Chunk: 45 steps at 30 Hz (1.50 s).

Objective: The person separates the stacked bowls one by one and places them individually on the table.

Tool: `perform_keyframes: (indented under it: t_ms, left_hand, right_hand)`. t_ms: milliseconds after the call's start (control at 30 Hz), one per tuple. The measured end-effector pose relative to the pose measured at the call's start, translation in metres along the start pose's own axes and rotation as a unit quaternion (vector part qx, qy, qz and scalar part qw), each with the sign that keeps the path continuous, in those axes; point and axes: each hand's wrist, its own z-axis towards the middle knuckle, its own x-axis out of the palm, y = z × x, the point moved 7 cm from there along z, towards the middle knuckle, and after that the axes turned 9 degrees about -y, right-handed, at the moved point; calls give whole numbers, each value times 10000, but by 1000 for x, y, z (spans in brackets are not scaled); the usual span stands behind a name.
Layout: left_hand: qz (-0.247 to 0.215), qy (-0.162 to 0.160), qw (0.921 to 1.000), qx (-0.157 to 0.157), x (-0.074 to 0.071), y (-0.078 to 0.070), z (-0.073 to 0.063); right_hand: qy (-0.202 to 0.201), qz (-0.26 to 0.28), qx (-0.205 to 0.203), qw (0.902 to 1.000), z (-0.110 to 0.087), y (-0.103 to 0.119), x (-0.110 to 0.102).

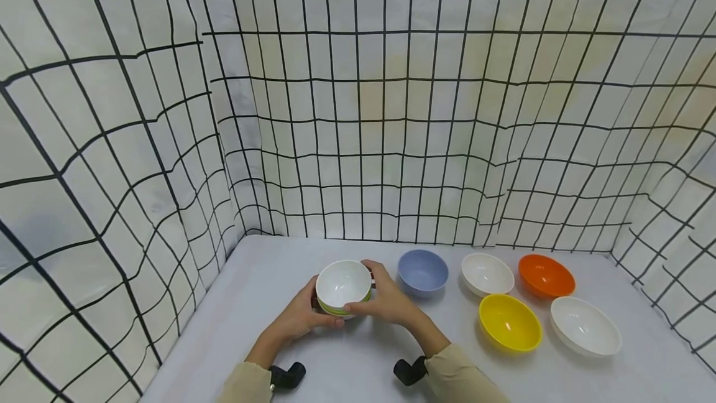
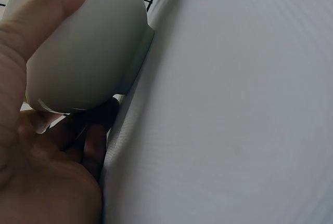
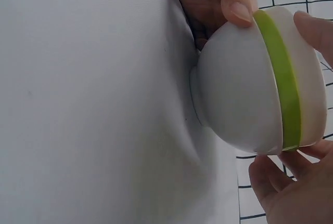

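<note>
Between both hands sits a stack of nested bowls point(image 1: 343, 285), white on top and white at the bottom. A green band point(image 3: 283, 83) shows between the two white walls in the right wrist view. My left hand point(image 1: 302, 313) grips the stack from the left, thumb along the near side and fingers curled round underneath. From the right, my right hand point(image 1: 388, 297) holds it with the thumb at the near rim and fingers round the far side. The foot of the lowest white bowl point(image 2: 93, 47) is right at the white cloth in the left wrist view.
Right of the stack stand a blue bowl point(image 1: 422, 272), a white bowl point(image 1: 488, 273), an orange bowl point(image 1: 546, 275), a yellow bowl point(image 1: 509, 322) and another white bowl point(image 1: 585, 326). A black wire grid point(image 1: 358, 123) backed with pale sheeting encloses the white-covered table point(image 1: 224, 328).
</note>
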Motion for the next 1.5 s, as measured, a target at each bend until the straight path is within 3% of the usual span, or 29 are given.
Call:
perform_keyframes:
  t_ms: [600,1033,1500]
  left_hand:
    - [93,-31,10000,-8,-1,-1,0]
    - [96,-4,10000,6,-1,-2,0]
    - [137,-59,9998,-131,0,1,0]
  right_hand:
    - [326,373,3,9988,15,-4,14]
    - [28,202,-137,9997,16,-1,13]
    - [-321,600,-210,9975,12,7,-1]
